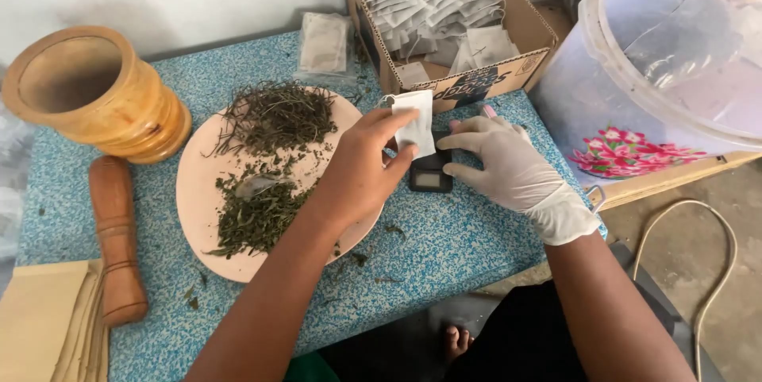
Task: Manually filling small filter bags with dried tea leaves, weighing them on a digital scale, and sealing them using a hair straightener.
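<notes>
Two hands, left hand [361, 167] pinching tea bag [414, 121], scale [429, 173]

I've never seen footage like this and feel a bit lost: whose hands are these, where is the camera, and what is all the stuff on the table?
There is one picture, taken by a camera on a person's head, looking down at their own two hands. The bare left hand holds a small white sachet. The gloved right hand rests on a small black device with a screen, possibly a pocket scale. On the blue speckled table lie a pink plate with dried herbs, a wooden mortar, a wooden pestle and a cardboard box of white sachets. A large plastic bucket stands to the right.
</notes>
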